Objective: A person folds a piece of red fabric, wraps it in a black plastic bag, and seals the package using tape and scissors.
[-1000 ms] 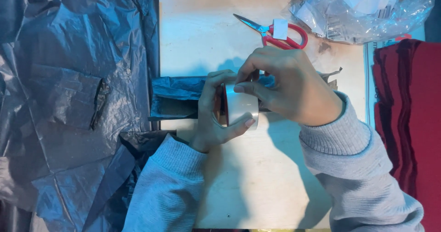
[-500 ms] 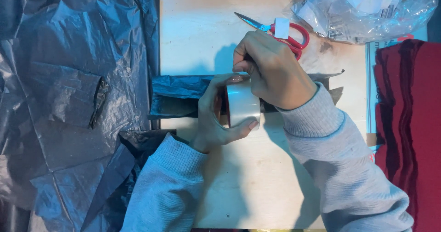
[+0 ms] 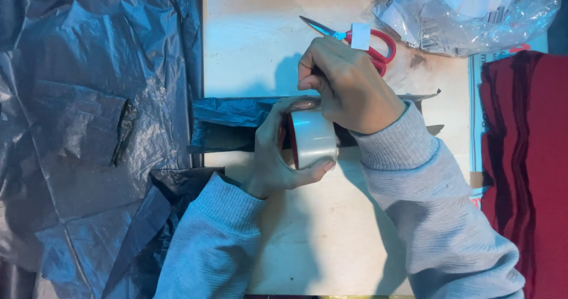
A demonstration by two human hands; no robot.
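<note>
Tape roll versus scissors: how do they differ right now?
The tape roll is gripped in the left hand, on edge over the dark wrapped parcel; the scissors lie flat on the table, with no hand gripping them. The roll is a pale cylinder; the scissors are long, with red handles and bare metal blades. The right hand works at the roll's top, with the scissors just beyond it. Both sit mid-table within reach.

Left hand gripping tape roll, right hand above — red-handled scissors beyond
</note>
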